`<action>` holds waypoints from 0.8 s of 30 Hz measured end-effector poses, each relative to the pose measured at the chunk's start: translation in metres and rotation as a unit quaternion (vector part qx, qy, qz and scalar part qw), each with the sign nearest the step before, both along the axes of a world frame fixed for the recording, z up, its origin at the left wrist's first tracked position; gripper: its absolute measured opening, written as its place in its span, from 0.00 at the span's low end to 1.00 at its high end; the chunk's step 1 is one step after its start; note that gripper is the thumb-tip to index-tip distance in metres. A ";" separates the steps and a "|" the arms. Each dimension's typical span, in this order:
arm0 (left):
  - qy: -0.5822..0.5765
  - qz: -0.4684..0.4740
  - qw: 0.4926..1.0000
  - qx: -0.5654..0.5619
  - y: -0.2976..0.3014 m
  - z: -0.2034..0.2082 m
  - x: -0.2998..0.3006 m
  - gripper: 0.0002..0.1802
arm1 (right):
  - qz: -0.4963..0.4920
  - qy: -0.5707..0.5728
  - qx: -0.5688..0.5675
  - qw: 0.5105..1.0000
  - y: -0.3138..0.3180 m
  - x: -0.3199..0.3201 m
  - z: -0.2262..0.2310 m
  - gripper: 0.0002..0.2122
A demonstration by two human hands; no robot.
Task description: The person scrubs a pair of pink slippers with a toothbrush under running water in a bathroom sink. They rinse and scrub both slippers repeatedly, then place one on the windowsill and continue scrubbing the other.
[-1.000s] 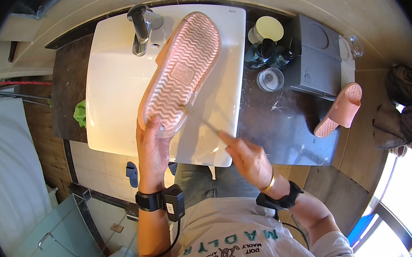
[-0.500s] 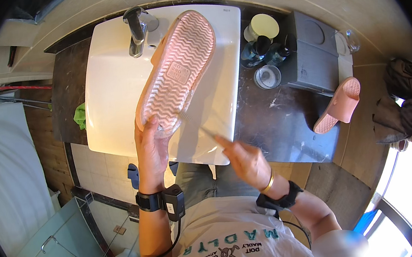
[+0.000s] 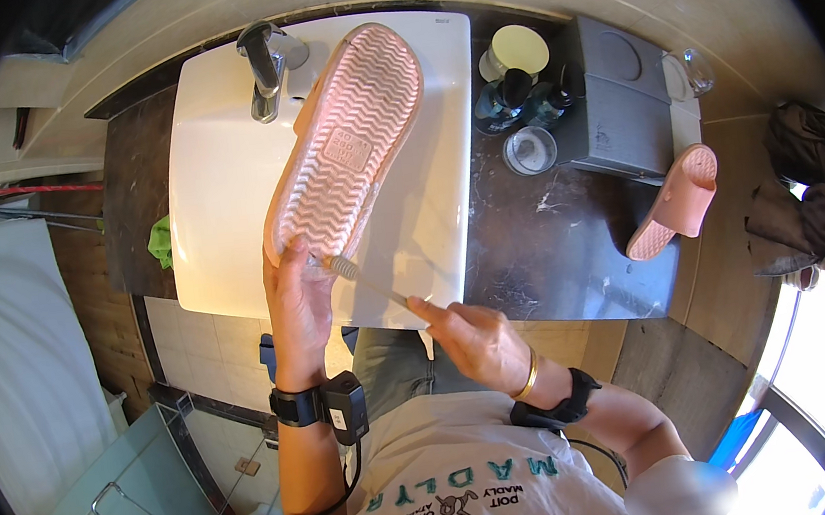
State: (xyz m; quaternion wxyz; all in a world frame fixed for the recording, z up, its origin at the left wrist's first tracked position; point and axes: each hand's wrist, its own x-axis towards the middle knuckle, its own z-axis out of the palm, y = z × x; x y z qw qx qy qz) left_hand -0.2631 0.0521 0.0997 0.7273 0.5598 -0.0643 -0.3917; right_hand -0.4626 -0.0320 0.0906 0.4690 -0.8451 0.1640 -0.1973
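Observation:
A pink slide slipper (image 3: 345,144) is tilted over the white washbasin with its zigzag sole facing up. My left hand (image 3: 298,295) is closed around its lower end, thumb on the sole. White suds or wet residue show near the thumb. My right hand (image 3: 482,346) grips the handle of a thin brush (image 3: 341,268), whose pale bristle head is at the slipper's lower edge beside my left thumb. Whether the bristles touch the sole is hard to tell. The matching slipper (image 3: 680,204) rests on the right part of the counter.
A chrome faucet (image 3: 262,72) stands at the back of the washbasin (image 3: 217,218). On the dark counter (image 3: 554,263) are dark pump bottles (image 3: 507,102), a yellow-lidded jar (image 3: 518,50), a round glass dish (image 3: 530,151) and a grey box (image 3: 617,95). A green cloth (image 3: 161,242) lies at the left.
My right hand and the brush have moved left and slightly down, bringing the bristle head toward my left thumb at the sole's lower edge. My left hand still holds the slipper.

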 end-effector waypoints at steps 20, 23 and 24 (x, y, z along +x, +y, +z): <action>-0.007 -0.014 1.000 -0.008 -0.009 0.006 -0.004 0.27 | -0.014 0.004 -0.042 0.999 0.004 -0.003 -0.002 0.26; -0.011 -0.047 0.999 -0.020 -0.013 0.007 -0.008 0.28 | 0.024 -0.002 -0.039 0.999 0.003 -0.004 -0.001 0.28; 0.004 -0.046 0.999 -0.024 -0.014 0.008 -0.011 0.29 | 0.051 0.011 -0.044 0.998 0.003 -0.004 0.000 0.28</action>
